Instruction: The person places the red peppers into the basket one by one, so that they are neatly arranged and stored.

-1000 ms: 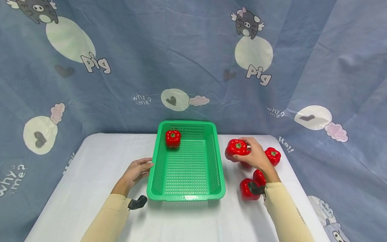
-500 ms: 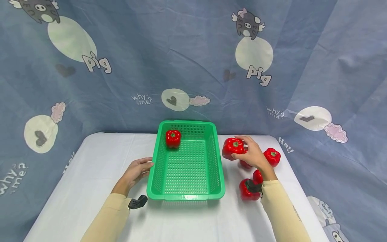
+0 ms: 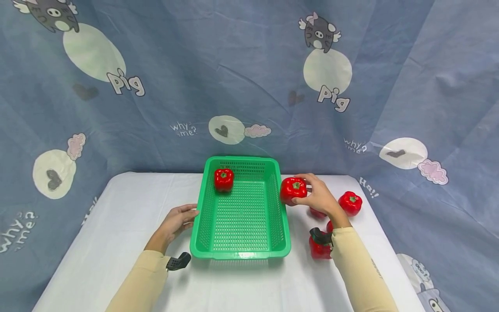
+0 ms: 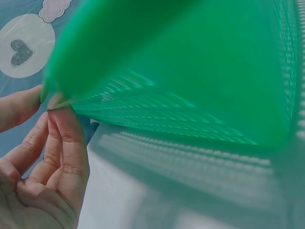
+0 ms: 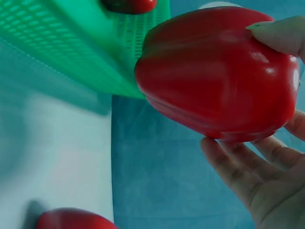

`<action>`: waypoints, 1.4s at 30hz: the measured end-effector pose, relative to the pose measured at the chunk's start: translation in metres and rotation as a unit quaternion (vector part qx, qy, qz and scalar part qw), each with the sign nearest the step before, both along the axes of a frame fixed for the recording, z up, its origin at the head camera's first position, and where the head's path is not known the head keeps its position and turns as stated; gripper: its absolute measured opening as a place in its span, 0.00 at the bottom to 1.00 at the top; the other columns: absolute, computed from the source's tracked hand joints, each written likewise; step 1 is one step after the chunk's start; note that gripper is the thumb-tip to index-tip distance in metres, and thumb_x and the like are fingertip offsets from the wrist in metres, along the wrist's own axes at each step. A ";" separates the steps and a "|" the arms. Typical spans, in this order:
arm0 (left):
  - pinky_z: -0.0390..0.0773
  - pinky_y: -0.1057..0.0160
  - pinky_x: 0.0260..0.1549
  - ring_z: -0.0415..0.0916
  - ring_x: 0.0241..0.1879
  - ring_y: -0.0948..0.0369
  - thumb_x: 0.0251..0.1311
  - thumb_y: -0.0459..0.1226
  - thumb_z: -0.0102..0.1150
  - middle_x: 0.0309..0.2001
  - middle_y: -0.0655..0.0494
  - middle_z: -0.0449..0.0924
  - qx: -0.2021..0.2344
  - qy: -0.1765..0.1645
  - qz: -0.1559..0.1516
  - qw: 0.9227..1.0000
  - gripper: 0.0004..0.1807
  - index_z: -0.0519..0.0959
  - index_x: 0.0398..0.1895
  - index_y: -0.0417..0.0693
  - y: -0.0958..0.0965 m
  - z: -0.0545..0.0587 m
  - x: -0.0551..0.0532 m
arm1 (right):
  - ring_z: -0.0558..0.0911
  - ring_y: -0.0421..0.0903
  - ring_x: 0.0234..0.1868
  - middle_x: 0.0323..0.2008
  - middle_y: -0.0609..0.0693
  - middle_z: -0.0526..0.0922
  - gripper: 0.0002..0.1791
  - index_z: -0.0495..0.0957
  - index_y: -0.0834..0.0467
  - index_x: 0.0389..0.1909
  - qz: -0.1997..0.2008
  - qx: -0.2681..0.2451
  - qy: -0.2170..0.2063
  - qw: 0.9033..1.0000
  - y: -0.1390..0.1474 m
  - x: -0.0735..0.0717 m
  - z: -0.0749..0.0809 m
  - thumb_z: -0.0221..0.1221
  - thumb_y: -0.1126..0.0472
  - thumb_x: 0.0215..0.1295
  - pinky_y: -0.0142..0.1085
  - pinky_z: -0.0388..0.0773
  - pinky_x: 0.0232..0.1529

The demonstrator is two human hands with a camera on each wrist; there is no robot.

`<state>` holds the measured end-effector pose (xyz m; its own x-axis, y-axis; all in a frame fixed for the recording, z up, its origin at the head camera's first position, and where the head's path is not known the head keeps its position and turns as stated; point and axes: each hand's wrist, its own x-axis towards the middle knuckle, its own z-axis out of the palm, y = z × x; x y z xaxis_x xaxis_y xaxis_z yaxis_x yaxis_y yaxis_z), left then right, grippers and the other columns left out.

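Right hand (image 3: pixel 319 197), gripping a red pepper (image 3: pixel 293 191), has neared the basket (image 3: pixel 241 221); apparently mid-transfer, needing inward travel; left hand (image 3: pixel 176 222) pinches the basket's left edge.

1. The green rectangular perforated plastic basket (image 3: pixel 239 255) stands upright on the counter (image 3: pixel 136 203).
2. A glossy red bell pepper (image 3: pixel 291 191) is in the right hand (image 3: pixel 317 197), stem upward, near the basket's right rim.

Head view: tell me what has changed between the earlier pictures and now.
The right hand, gripping a red bell pepper, moved left to the green basket. Nothing was released or newly gripped. The basket, the left hand at its rim and the pepper inside stayed put.
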<state>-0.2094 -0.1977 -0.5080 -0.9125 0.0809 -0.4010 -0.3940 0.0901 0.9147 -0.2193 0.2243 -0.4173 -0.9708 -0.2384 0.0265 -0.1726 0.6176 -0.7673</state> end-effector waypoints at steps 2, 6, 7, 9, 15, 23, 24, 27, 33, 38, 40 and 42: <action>0.81 0.66 0.40 0.80 0.38 0.65 0.64 0.35 0.57 0.40 0.54 0.82 -0.001 0.001 -0.001 1.000 0.28 0.65 0.65 0.32 0.000 0.000 0.000 | 0.71 0.60 0.60 0.58 0.57 0.71 0.40 0.67 0.59 0.64 0.005 -0.001 0.002 1.000 -0.002 -0.002 0.000 0.71 0.62 0.47 0.55 0.76 0.53; 0.82 0.65 0.40 0.80 0.37 0.65 0.64 0.35 0.57 0.40 0.55 0.82 0.003 0.000 0.001 1.000 0.28 0.65 0.65 0.32 0.001 0.001 0.000 | 0.71 0.60 0.59 0.57 0.57 0.72 0.39 0.68 0.58 0.63 0.009 -0.007 0.001 1.000 -0.005 -0.006 -0.002 0.71 0.63 0.46 0.56 0.76 0.53; 0.82 0.65 0.40 0.80 0.37 0.65 0.64 0.35 0.57 0.40 0.55 0.82 0.004 -0.001 0.002 1.000 0.28 0.65 0.65 0.32 0.001 0.001 0.000 | 0.71 0.60 0.59 0.57 0.57 0.72 0.39 0.68 0.58 0.63 0.009 -0.010 -0.001 1.000 -0.006 -0.007 -0.002 0.71 0.63 0.46 0.56 0.76 0.53; 0.82 0.66 0.40 0.80 0.37 0.65 0.64 0.35 0.57 0.40 0.54 0.81 0.002 -0.001 0.001 1.000 0.28 0.64 0.65 0.32 0.001 0.001 0.000 | 0.71 0.60 0.59 0.57 0.57 0.71 0.39 0.68 0.58 0.63 0.009 -0.014 -0.005 1.000 -0.009 -0.009 -0.002 0.71 0.63 0.46 0.55 0.77 0.52; 0.82 0.67 0.39 0.80 0.37 0.65 0.65 0.34 0.56 0.40 0.54 0.81 0.004 0.003 0.000 1.000 0.28 0.65 0.65 0.32 -0.001 0.000 0.000 | 0.72 0.59 0.59 0.57 0.57 0.72 0.40 0.68 0.57 0.63 0.011 -0.017 -0.005 1.000 -0.019 -0.016 0.000 0.72 0.63 0.45 0.52 0.79 0.49; 0.82 0.66 0.39 0.81 0.37 0.65 0.64 0.35 0.57 0.39 0.55 0.81 0.009 0.006 -0.002 1.000 0.28 0.64 0.65 0.31 -0.001 -0.002 0.000 | 0.72 0.59 0.58 0.58 0.58 0.71 0.40 0.68 0.59 0.63 0.012 -0.003 -0.011 1.000 -0.029 -0.024 -0.001 0.72 0.61 0.45 0.50 0.80 0.47; 0.82 0.67 0.39 0.81 0.37 0.65 0.65 0.34 0.57 0.39 0.55 0.81 0.010 0.006 -0.002 1.000 0.28 0.64 0.65 0.31 -0.001 -0.002 0.000 | 0.72 0.59 0.58 0.58 0.58 0.71 0.40 0.68 0.59 0.63 0.012 -0.002 -0.012 1.000 -0.031 -0.024 -0.001 0.72 0.61 0.46 0.50 0.81 0.47; 0.82 0.67 0.39 0.81 0.37 0.65 0.65 0.34 0.57 0.39 0.55 0.81 0.011 0.005 -0.001 1.000 0.28 0.64 0.65 0.31 -0.001 -0.002 0.000 | 0.71 0.59 0.57 0.58 0.59 0.71 0.40 0.68 0.59 0.63 0.014 0.001 -0.010 1.000 -0.035 -0.027 -0.001 0.72 0.61 0.45 0.49 0.81 0.46; 0.82 0.66 0.40 0.81 0.37 0.65 0.64 0.36 0.58 0.41 0.54 0.81 0.005 0.003 0.000 1.000 0.29 0.64 0.66 0.32 -0.001 -0.002 0.000 | 0.72 0.57 0.56 0.56 0.59 0.73 0.39 0.69 0.61 0.61 0.023 0.003 0.001 1.000 -0.043 -0.035 -0.006 0.72 0.61 0.45 0.48 0.81 0.46; 0.81 0.66 0.40 0.80 0.38 0.65 0.64 0.36 0.57 0.41 0.54 0.81 0.003 0.007 -0.003 1.000 0.29 0.64 0.65 0.32 -0.001 -0.002 0.000 | 0.72 0.58 0.56 0.56 0.60 0.73 0.39 0.69 0.63 0.62 0.027 -0.002 -0.002 1.000 -0.049 -0.039 -0.010 0.71 0.61 0.47 0.48 0.80 0.47; 0.81 0.66 0.40 0.80 0.38 0.65 0.65 0.36 0.57 0.41 0.55 0.81 0.004 0.009 -0.004 1.000 0.28 0.65 0.65 0.31 -0.001 -0.002 0.001 | 0.72 0.58 0.56 0.56 0.60 0.73 0.38 0.69 0.63 0.61 0.024 -0.003 -0.006 1.000 -0.052 -0.040 -0.012 0.71 0.62 0.47 0.48 0.80 0.47; 0.81 0.66 0.40 0.80 0.38 0.65 0.65 0.36 0.57 0.40 0.55 0.82 0.006 0.010 -0.004 1.000 0.28 0.65 0.65 0.31 -0.001 -0.002 0.001 | 0.73 0.58 0.56 0.57 0.60 0.73 0.38 0.69 0.63 0.61 0.022 -0.004 -0.008 1.000 -0.054 -0.041 -0.014 0.71 0.62 0.47 0.49 0.80 0.47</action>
